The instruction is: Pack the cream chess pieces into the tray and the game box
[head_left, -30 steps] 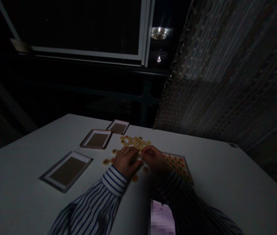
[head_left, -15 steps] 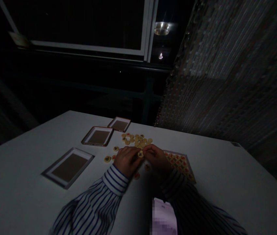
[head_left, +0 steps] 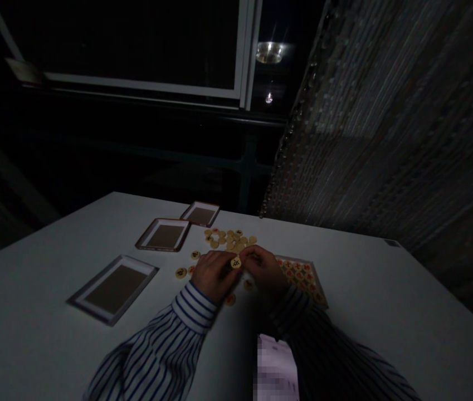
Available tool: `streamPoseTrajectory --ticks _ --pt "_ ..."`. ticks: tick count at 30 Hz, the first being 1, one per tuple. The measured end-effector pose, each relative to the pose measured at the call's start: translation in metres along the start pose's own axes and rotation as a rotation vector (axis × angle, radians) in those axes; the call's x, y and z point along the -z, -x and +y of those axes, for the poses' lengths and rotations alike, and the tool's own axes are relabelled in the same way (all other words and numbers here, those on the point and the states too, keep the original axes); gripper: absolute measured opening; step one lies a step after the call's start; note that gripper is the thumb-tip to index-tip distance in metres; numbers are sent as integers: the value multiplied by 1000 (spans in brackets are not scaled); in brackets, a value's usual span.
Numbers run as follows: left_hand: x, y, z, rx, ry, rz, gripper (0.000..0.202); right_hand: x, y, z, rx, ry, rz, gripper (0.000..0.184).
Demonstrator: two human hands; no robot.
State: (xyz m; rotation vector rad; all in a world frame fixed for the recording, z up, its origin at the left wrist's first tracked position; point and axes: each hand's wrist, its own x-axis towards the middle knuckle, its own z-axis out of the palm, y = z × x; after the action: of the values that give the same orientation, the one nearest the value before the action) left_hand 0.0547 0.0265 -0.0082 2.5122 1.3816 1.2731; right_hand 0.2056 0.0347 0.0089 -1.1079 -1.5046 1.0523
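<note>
Held up between my two hands is a round, pale Chinese chess piece (head_left: 235, 262) with a black character facing me. My left hand (head_left: 214, 274) has its thumb and fingers closed at the piece's left side. From the other side, the fingertips of my right hand (head_left: 266, 270) pinch its upper right edge. Several more chess pieces (head_left: 231, 238) lie in a loose group just beyond my hands. A piece with a red character (head_left: 230, 299) rests nearer to me. Beside my right hand is a shallow tray (head_left: 320, 284) with rows of mostly red-marked pieces, partly hidden by that hand.
Left of my hands lies a shallow grey-rimmed tray (head_left: 113, 320). Two brown-rimmed trays (head_left: 142, 247) stand farther back. A pixelated pale object (head_left: 278, 367) is at the near edge. Beyond the white table (head_left: 31, 295) hang bead curtains (head_left: 378, 139) on the right.
The view has shifted slightly, so the things on the table appear a little farther left. The held piece's character now shows more plainly. Both hands keep nearly the same pose around it.
</note>
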Motion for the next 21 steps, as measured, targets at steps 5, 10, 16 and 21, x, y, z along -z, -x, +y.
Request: streamPoseTrajectory --ticks 5,10,16,21 --pt "0 0 2 6 18 16 23 1 -1 -4 33 -9 9 7" --pt "0 0 7 3 43 23 22 11 -3 -12 43 29 36 9" --pt "2 -1 14 58 108 32 19 37 5 -21 70 222 13 14" --pt "2 -1 22 160 230 16 22 66 15 -27 95 603 -20 19"
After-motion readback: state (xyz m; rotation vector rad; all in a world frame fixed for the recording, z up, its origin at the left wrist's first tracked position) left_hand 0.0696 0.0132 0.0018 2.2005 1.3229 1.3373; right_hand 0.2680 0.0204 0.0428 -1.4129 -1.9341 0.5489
